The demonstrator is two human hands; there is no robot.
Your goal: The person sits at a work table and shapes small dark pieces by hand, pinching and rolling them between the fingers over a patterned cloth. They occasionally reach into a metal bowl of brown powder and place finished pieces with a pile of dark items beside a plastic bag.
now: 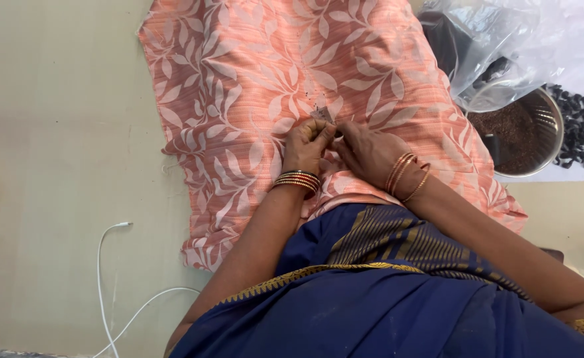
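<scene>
Head view is showing both hands meeting on a peach leaf-patterned cloth (pixel 305 73) lying on the floor (pixel 53 132). Left hand (pixel 307 144) and right hand (pixel 369 151) are pinching, in a narrow grip, a small dark piece (pixel 322 114) at the fingertips. Bangles are circling both wrists. Steel bowl (pixel 549 119) of brown grains is sitting to the right, under a clear plastic bag (pixel 497 46); white cable (pixel 110 265) is trailing left.

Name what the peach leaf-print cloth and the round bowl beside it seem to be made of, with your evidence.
Peach leaf-print cloth: looks like woven fabric, matte; fine ribbed lines and soft folds show. Round bowl: probably steel, its rim shiny and grey.
</scene>
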